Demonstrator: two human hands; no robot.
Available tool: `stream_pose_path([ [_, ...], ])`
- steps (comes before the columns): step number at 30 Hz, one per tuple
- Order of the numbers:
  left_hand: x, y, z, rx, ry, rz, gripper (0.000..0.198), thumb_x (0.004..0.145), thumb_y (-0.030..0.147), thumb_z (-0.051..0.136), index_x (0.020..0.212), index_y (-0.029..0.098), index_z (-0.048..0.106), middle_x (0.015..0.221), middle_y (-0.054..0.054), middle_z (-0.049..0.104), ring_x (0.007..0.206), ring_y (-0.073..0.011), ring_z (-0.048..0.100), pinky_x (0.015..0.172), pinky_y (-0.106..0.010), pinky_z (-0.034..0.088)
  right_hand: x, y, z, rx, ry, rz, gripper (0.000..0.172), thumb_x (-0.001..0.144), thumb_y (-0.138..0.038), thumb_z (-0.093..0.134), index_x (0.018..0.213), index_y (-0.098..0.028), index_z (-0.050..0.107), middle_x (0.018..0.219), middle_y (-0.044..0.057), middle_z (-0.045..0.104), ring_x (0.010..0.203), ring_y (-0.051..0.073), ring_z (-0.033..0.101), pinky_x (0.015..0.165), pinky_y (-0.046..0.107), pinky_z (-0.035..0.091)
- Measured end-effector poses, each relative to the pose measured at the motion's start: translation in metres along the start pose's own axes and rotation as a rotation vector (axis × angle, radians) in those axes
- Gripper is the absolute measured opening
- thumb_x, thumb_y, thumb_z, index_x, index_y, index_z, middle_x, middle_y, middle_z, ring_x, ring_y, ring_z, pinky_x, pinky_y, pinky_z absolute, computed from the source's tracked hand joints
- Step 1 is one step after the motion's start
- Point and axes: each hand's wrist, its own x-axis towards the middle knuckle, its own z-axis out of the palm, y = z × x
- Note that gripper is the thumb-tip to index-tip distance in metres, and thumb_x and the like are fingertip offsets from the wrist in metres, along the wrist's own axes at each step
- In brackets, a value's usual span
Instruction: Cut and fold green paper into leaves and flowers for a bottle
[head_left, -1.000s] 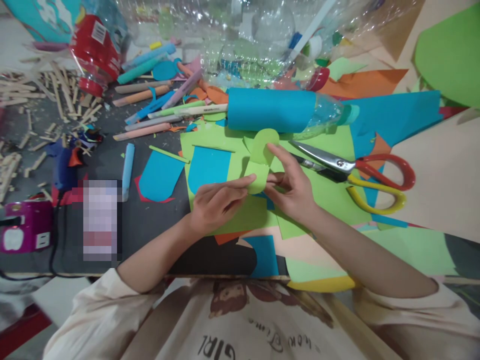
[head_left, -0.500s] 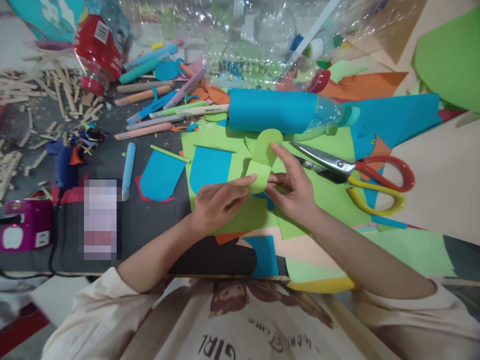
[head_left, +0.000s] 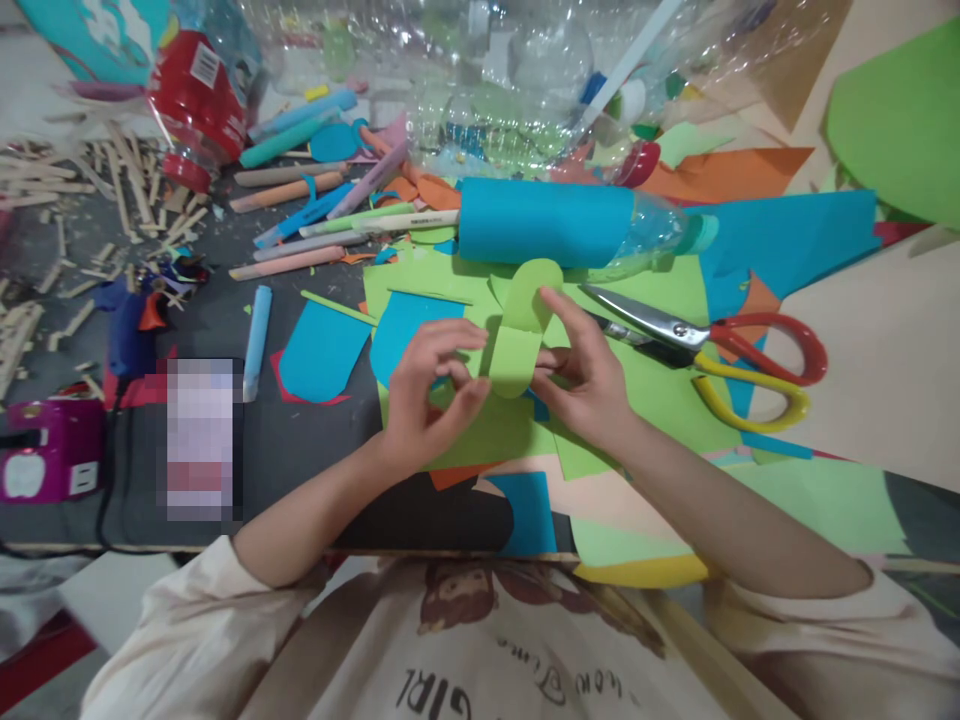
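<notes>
A light-green paper strip with rounded ends (head_left: 519, 350), creased across its middle, is in my right hand (head_left: 592, 385). The fingers and thumb of that hand close on the strip's right edge. Just left of the strip, my left hand (head_left: 431, 395) has its thumb and fingers apart; whether the thumb tip touches the paper I cannot tell. Partly behind my left hand lies a blue paper piece (head_left: 412, 325) with a thin green strip along its top. A similar blue piece (head_left: 322, 355) rests further left, over red paper. Larger green sheets (head_left: 660, 400) spread underneath.
Scissors with red and yellow handles (head_left: 697, 345) lie to the right. A bottle wrapped in blue paper (head_left: 544, 222) lies behind my hands. Several pens (head_left: 300, 190), wooden sticks (head_left: 127, 170), a glue gun (head_left: 129, 325) and a phone (head_left: 200, 440) occupy the left. Clear plastic bottles (head_left: 510, 110) fill the back.
My left hand has come off the green strip and moved slightly left, its fingers spreading. The strip's lower part now shows more fully. My right hand keeps its hold.
</notes>
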Motion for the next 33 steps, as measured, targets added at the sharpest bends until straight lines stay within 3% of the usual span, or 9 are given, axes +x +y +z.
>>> stream_pose_path([
  [2, 0.002, -0.003, 0.0, -0.082, -0.013, -0.217, 0.029, 0.095, 0.046, 0.056, 0.11, 0.022, 0.052, 0.101, -0.004, 0.067, 0.042, -0.0015, 0.054, 0.041, -0.016, 0.048, 0.0, -0.001, 0.001, 0.04, -0.035, 0.012, 0.063, 0.091, -0.035, 0.061, 0.146, -0.046, 0.034, 0.162, 0.007, 0.03, 0.078, 0.014, 0.071, 0.065, 0.033, 0.059],
  [6, 0.009, -0.007, 0.001, -0.331, -0.179, -0.524, 0.043, 0.084, 0.061, 0.065, 0.095, 0.021, 0.054, 0.076, 0.002, 0.063, 0.039, -0.0067, 0.056, 0.037, -0.019, 0.047, -0.002, -0.005, 0.001, 0.065, -0.108, 0.08, 0.062, 0.091, -0.035, 0.059, 0.147, -0.044, 0.033, 0.162, 0.007, 0.03, 0.079, 0.015, 0.071, 0.064, 0.032, 0.057],
  [11, 0.014, -0.005, 0.005, -0.437, -0.172, -0.687, 0.04, 0.073, 0.052, 0.076, 0.073, 0.021, 0.049, 0.045, 0.011, 0.038, 0.035, -0.008, 0.045, 0.037, -0.021, 0.045, -0.003, -0.006, 0.001, 0.027, -0.194, 0.096, 0.062, 0.093, -0.045, 0.053, 0.15, -0.04, 0.03, 0.142, 0.009, 0.053, 0.074, 0.016, 0.068, 0.058, 0.031, 0.053],
  [15, 0.018, 0.002, 0.007, -0.445, -0.126, -0.821, 0.039, 0.067, 0.044, 0.079, 0.068, 0.021, 0.047, 0.042, 0.012, 0.035, 0.036, -0.0071, 0.043, 0.039, -0.02, 0.042, -0.001, -0.005, 0.002, 0.002, -0.134, 0.008, 0.054, 0.096, -0.048, 0.048, 0.146, -0.035, 0.033, 0.137, 0.012, 0.056, 0.066, 0.013, 0.062, 0.054, 0.03, 0.049],
  [17, 0.019, 0.005, 0.007, -0.45, -0.11, -0.852, 0.038, 0.066, 0.041, 0.08, 0.066, 0.021, 0.047, 0.042, 0.012, 0.035, 0.037, -0.0066, 0.044, 0.04, -0.019, 0.04, 0.002, -0.007, 0.002, 0.02, -0.026, -0.001, 0.049, 0.096, -0.05, 0.049, 0.141, -0.033, 0.038, 0.135, 0.012, 0.056, 0.071, 0.014, 0.063, 0.057, 0.03, 0.051],
  [19, 0.02, 0.007, 0.007, -0.451, -0.117, -0.857, 0.037, 0.066, 0.039, 0.079, 0.065, 0.021, 0.047, 0.043, 0.011, 0.037, 0.037, -0.0063, 0.044, 0.04, -0.018, 0.038, 0.005, -0.011, 0.002, 0.079, 0.032, 0.041, 0.043, 0.095, -0.053, 0.051, 0.131, -0.03, 0.046, 0.119, 0.009, 0.063, 0.071, 0.014, 0.063, 0.058, 0.029, 0.052],
  [21, 0.02, 0.008, 0.008, -0.441, -0.131, -0.862, 0.035, 0.067, 0.038, 0.077, 0.065, 0.02, 0.047, 0.044, 0.01, 0.04, 0.038, -0.0059, 0.044, 0.04, -0.018, 0.037, 0.008, -0.015, 0.001, 0.138, -0.013, 0.116, 0.037, 0.092, -0.058, 0.053, 0.11, -0.026, 0.054, 0.088, 0.002, 0.064, 0.062, 0.013, 0.059, 0.055, 0.027, 0.05],
  [24, 0.021, 0.008, 0.009, -0.424, -0.138, -0.866, 0.037, 0.065, 0.038, 0.078, 0.065, 0.021, 0.046, 0.046, 0.01, 0.043, 0.038, -0.0054, 0.045, 0.041, -0.018, 0.037, 0.011, -0.02, -0.001, 0.146, -0.122, 0.211, 0.042, 0.085, -0.063, 0.06, 0.078, -0.023, 0.049, 0.058, -0.005, 0.047, 0.051, 0.011, 0.05, 0.048, 0.026, 0.041],
  [33, 0.02, 0.008, 0.007, -0.388, -0.17, -0.83, 0.026, 0.073, 0.036, 0.067, 0.066, 0.021, 0.047, 0.046, 0.008, 0.048, 0.042, -0.0075, 0.049, 0.046, -0.02, 0.043, 0.012, -0.02, 0.0, 0.144, -0.124, 0.248, 0.04, 0.086, -0.05, 0.063, 0.066, -0.023, 0.041, 0.051, -0.008, 0.041, 0.045, 0.01, 0.045, 0.046, 0.025, 0.036],
])
